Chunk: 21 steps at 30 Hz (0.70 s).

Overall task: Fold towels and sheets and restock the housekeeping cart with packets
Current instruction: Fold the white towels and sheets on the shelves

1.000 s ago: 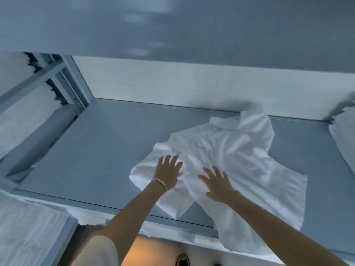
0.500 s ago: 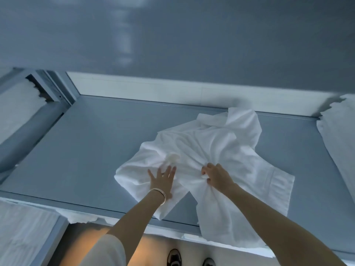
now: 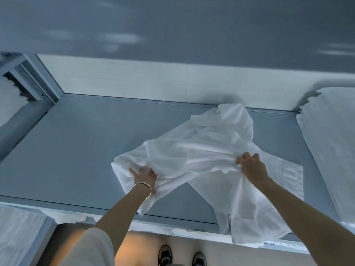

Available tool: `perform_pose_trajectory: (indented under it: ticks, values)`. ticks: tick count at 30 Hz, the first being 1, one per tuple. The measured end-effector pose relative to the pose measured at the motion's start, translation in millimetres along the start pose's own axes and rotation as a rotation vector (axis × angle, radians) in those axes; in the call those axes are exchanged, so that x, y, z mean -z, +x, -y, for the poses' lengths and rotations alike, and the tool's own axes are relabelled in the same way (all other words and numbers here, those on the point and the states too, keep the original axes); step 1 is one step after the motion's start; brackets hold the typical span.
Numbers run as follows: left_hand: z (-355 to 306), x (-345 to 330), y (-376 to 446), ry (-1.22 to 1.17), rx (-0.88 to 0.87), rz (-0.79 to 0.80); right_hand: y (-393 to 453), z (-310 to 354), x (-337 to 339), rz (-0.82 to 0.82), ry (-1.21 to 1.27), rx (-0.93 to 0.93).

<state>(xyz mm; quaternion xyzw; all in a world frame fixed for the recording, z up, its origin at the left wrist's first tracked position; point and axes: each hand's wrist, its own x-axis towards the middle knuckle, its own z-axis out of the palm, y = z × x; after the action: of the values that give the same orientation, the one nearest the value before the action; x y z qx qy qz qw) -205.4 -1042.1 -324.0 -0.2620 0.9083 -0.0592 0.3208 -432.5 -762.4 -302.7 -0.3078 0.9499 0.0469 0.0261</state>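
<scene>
The white towel (image 3: 203,154) lies crumpled on the grey tabletop (image 3: 73,150), one end overhanging the near edge. The left hand (image 3: 144,177) and right hand (image 3: 251,167) each clench bunched cloth. The fabric appears soft, light and limp; grasping at corners or hems suits it best.

My left hand's fingertips (image 3: 141,172) are buried in towel (image 3: 194,152) folds. The frame's right edge crops the linen stack (image 3: 334,143); the bottom edge crops my shoes (image 3: 164,255).

Cool dim light, soft blur, wide-angle distortion
</scene>
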Motion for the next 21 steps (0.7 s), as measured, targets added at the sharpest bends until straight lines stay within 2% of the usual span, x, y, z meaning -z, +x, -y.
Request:
perform_pose_trajectory:
  ticks: [4, 10, 12, 15, 18, 21]
  values:
    - [0.2, -2.8, -4.0, 0.033, 0.010, -0.012, -10.2, -28.5, -9.4, 0.011, 0.034, -0.020]
    - [-41.4, 12.9, -33.1, 0.170, -0.050, -0.113, -17.1, -27.4, -16.1, -0.086, 0.076, 0.156]
    - [-68.7, 32.7, -42.0, 0.118, -0.151, -0.240, -22.0, -16.4, -6.8, -0.152, 0.120, 0.241]
    - [-97.2, 64.6, -34.3, -0.039, -0.347, -0.606, -31.8, 0.7, -0.4, -0.222, 0.203, 0.424]
    - [-112.0, 86.8, -14.6, -0.114, -0.578, -0.613, -42.8, 21.6, 8.2, -0.292, 0.297, 0.585]
    - [-119.8, 108.7, -8.4, -0.176, -0.717, -0.544, -44.6, 43.5, 24.3, -0.367, 0.387, 0.630]
